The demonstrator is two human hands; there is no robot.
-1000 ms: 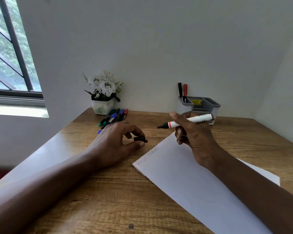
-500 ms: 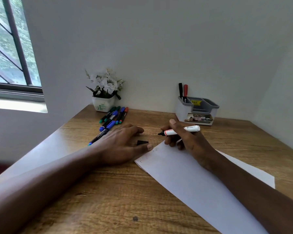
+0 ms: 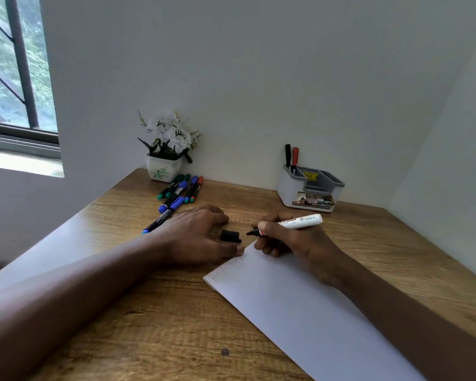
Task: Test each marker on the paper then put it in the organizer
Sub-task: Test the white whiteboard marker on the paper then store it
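Head view: my right grip (image 3: 286, 240) holds the white marker (image 3: 300, 221), its uncapped tip just past the paper's (image 3: 300, 312) far corner; my left grip (image 3: 198, 235) lies flat and relaxed on the worktop (image 3: 149, 325), cap (image 3: 230, 235) beside its thumb; organizer (image 3: 286, 188) stands well apart at the back.
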